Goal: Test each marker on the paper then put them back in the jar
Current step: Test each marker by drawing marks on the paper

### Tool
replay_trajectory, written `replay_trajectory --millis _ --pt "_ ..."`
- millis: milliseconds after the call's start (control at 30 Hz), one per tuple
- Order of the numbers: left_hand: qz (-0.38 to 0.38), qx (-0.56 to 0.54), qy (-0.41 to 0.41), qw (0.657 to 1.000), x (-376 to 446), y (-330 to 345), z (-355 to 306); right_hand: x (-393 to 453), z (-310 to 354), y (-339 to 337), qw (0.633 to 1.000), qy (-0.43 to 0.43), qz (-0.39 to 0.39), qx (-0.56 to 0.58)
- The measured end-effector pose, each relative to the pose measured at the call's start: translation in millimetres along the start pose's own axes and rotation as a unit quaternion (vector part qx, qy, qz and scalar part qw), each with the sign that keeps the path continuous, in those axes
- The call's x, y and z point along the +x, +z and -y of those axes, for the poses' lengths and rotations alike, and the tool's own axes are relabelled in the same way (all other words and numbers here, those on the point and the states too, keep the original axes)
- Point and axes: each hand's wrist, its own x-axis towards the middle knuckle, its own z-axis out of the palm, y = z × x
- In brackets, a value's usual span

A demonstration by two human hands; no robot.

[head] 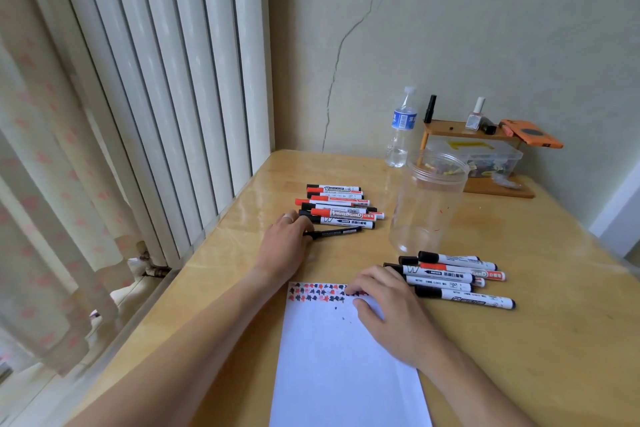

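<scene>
A white sheet of paper [343, 367] lies on the wooden table, with rows of red and black test marks along its top edge. My right hand [391, 312] rests flat on the paper's upper right corner. My left hand [285, 243] pinches the end of a thin black marker [337, 231] lying on the table. Just beyond it sits a pile of several red and black whiteboard markers [341, 206]. A second pile of markers [453, 276] lies right of the paper. The clear plastic jar [427, 201] stands upright and holds nothing.
A water bottle [400, 128] stands at the back by the wall. Beside it a small wooden shelf [467, 132] carries small bottles and an orange case, with a clear storage box under it. A radiator and curtain flank the table's left edge [221, 229].
</scene>
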Motion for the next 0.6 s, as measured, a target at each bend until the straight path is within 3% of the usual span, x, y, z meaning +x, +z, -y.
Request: replay_trajectory --millis 267,467,600 --pt "-0.066 0.012 0.079 0.995 -44.7 -27.4 -16.0 -2.3 4.1 2.1 0.999 -0.015 -0.02 -0.025" --pt "-0.049 -0.104 0.123 0.986 -90.6 -46.9 -33.2 0.1 23.5 -5.8 0.955 -0.082 -0.226 -0.174" --pt "0.002 -0.176 0.17 0.969 -100.6 -44.1 -47.6 -3.3 30.3 3.5 0.96 -0.106 -0.174 -0.191"
